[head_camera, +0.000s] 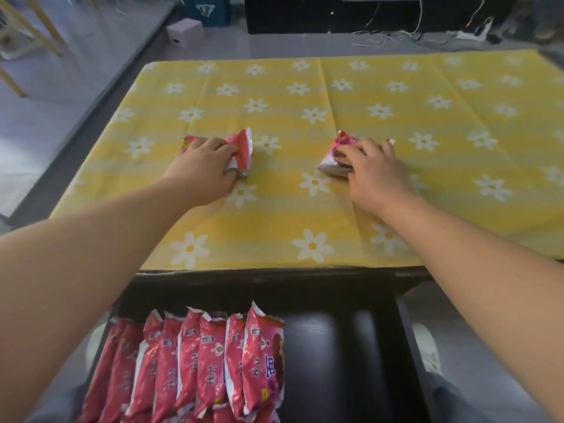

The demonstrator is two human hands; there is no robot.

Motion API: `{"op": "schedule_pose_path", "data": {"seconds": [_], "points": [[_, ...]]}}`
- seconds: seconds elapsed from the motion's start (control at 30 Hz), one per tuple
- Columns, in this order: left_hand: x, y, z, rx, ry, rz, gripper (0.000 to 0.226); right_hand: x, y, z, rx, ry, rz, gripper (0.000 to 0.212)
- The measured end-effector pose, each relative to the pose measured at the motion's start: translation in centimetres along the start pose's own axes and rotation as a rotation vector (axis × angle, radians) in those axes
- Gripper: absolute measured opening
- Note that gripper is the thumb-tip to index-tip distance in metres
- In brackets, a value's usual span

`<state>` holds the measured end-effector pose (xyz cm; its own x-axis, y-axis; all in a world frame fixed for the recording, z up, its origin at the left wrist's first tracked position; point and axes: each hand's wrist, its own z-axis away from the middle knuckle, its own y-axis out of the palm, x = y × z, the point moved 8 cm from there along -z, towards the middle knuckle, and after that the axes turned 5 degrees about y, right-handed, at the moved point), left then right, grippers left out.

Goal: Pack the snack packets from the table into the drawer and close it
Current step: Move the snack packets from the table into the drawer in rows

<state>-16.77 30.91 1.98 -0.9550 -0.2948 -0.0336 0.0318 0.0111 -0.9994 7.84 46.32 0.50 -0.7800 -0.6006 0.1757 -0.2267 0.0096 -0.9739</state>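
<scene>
Two red-and-pink snack packets lie on the yellow flowered tablecloth (305, 209). My left hand (204, 169) is closed over the left packet (242, 148), which is crumpled up at its right end. My right hand (374, 172) grips the right packet (334, 161), covering most of it. Below the table's near edge a dark drawer (335, 361) stands pulled out. Several red packets (198, 361) stand in a row in its left half; its right half shows bare dark bottom.
Beyond the table's far edge stand a black cabinet (335, 13), loose cables with a power strip (467, 33), a small pale box (184, 33) and a blue container (210, 9). Wooden chair legs (27, 35) rise at the far left. My knees flank the drawer.
</scene>
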Motion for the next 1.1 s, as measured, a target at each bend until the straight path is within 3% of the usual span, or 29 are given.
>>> {"op": "schedule_pose_path", "data": {"seconds": [0.13,0.4,0.6,0.73,0.87,0.97,1.1], "points": [[-2.0,0.0,3.1,0.040,0.088,-0.013,0.063,2.7,-0.2,2.7,0.083,-0.031,-0.001,0.065],[-2.8,0.0,10.3,0.008,0.091,-0.074,0.108,6.0,-0.7,9.2,0.222,-0.008,0.054,0.058],[-1.8,1.7,14.4,0.121,-0.057,-0.033,0.105,7.2,-0.3,13.2,0.407,0.027,0.038,0.055],[-2.1,0.3,17.5,0.083,-0.130,0.052,0.097,7.8,-2.1,16.3,0.390,0.075,0.050,0.080],[-2.5,-0.7,20.9,0.060,-0.160,0.113,0.103,9.1,-2.7,19.7,0.411,0.046,0.009,0.098],[-2.5,-0.9,22.9,0.034,-0.212,0.279,0.112,10.7,-2.9,21.6,0.419,-0.052,-0.119,0.104],[-3.6,-0.9,25.2,0.017,-0.230,0.421,0.142,13.2,-3.6,23.3,0.359,-0.209,-0.221,0.103]]}}
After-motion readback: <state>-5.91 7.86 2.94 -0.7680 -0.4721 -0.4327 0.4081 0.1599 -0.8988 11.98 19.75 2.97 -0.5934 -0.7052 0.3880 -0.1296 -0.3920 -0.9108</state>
